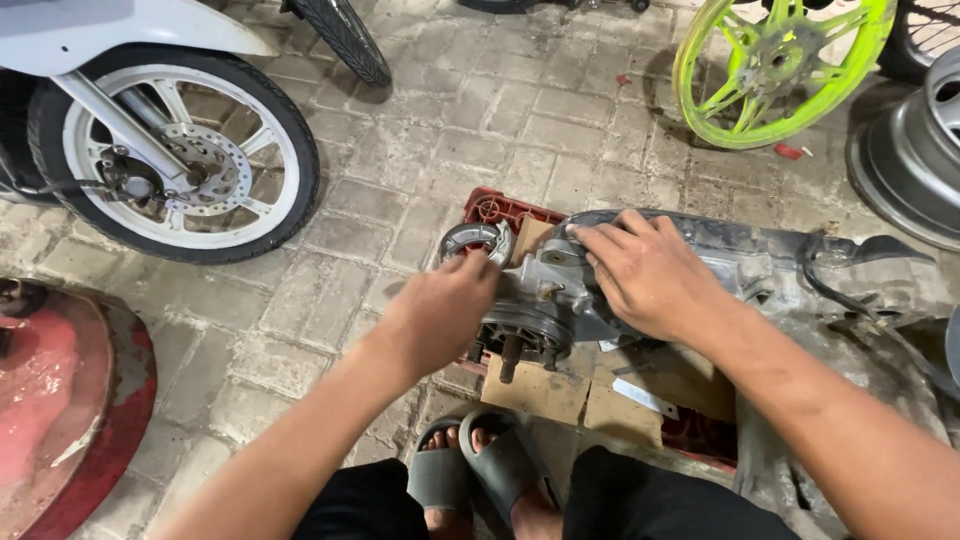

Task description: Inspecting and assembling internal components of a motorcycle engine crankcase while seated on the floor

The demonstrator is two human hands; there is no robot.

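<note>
Metal, cardboard and rough brick

The engine [560, 290] is dull grey cast metal (greasy in spots); cardboard [540, 390] is matt brown, the crate [500, 208] red plastic, the paving [450, 130] rough.

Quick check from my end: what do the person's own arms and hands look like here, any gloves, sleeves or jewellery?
Both arms are bare: no sleeves reach the forearms in view. The left hand and the right hand wear no gloves, and no rings, watch or bracelet show. Lower down, black trousers and grey rubber slide sandals are worn.
</note>
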